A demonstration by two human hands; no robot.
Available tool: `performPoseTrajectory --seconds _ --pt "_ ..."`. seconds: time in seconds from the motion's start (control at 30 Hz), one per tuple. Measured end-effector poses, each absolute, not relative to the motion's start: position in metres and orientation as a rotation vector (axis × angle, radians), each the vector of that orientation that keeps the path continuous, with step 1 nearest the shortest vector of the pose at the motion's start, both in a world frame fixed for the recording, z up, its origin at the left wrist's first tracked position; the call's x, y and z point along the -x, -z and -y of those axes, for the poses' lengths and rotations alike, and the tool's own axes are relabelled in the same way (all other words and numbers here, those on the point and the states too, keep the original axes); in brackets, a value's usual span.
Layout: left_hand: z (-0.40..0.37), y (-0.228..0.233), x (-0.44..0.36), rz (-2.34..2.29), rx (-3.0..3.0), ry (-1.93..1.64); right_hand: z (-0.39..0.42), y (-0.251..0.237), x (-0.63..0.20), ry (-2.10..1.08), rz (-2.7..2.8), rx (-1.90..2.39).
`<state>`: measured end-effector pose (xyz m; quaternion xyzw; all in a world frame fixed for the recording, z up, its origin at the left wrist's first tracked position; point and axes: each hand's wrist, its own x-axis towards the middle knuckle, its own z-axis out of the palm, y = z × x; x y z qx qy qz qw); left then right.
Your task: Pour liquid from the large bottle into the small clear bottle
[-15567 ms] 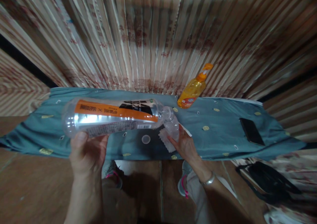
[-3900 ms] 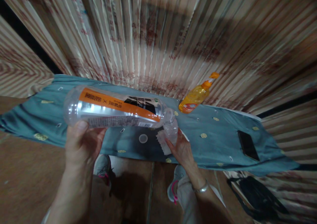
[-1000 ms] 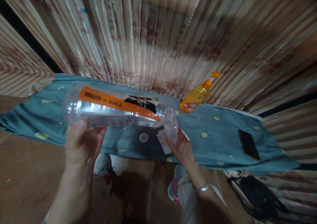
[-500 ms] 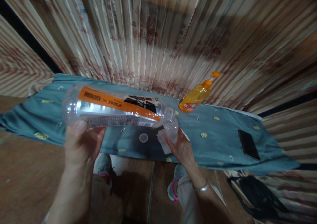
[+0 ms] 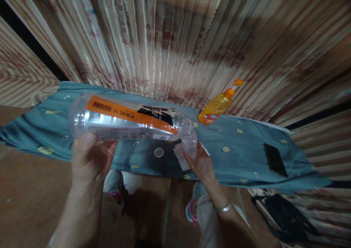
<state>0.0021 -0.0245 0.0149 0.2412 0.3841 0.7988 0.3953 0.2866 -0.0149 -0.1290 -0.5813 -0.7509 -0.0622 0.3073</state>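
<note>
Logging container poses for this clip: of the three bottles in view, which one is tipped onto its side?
The large clear bottle with the orange label, held sideways by the left hand. The small clear bottle and the orange pump bottle stand upright.

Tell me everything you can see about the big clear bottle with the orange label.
The big clear bottle is transparent plastic with an orange, black and silver label. It lies nearly level in the air, base to the left, held from below near the base by the left hand. Its uncapped mouth tips down to the small clear bottle that the right hand steadies.
</note>
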Motion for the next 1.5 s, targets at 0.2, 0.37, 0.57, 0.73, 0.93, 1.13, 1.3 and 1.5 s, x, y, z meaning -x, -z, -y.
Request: performPoseTrajectory --seconds 0.2,0.37,0.57,0.73,0.93,1.13,1.3,1.5 --pt "0.0247 -0.0119 -0.0008 -0.969 -0.619 -2.013 0.0148 0.1316 -0.2871 0.159 1.974 1.544" --pt "0.0260 -0.0112 0.0002 -0.963 -0.673 -2.002 0.0149 0.1326 -0.2872 0.125 1.968 1.565" --pt "0.0258 -0.0109 0.0000 -0.955 -0.655 -2.020 0.0145 0.1315 -0.2869 0.131 1.966 1.561" --pt "0.0254 -0.0115 -0.0009 -0.945 -0.662 -2.017 0.0151 0.1312 -0.2874 0.091 1.965 1.590" --pt "0.0258 -0.0103 -0.0004 -0.945 -0.631 -2.019 0.0150 0.1326 -0.2870 0.116 1.964 1.583" --pt "0.0252 -0.0100 0.0019 -0.922 -0.609 -2.024 0.0141 0.1336 -0.2884 0.127 1.981 1.561" --pt "0.0241 -0.0090 0.0007 -0.920 -0.680 -2.013 0.0141 0.1338 -0.2896 0.106 2.006 1.556" --pt "0.0239 -0.0069 0.0028 -0.906 -0.618 -1.997 0.0139 0.1335 -0.2894 0.051 1.990 1.558"
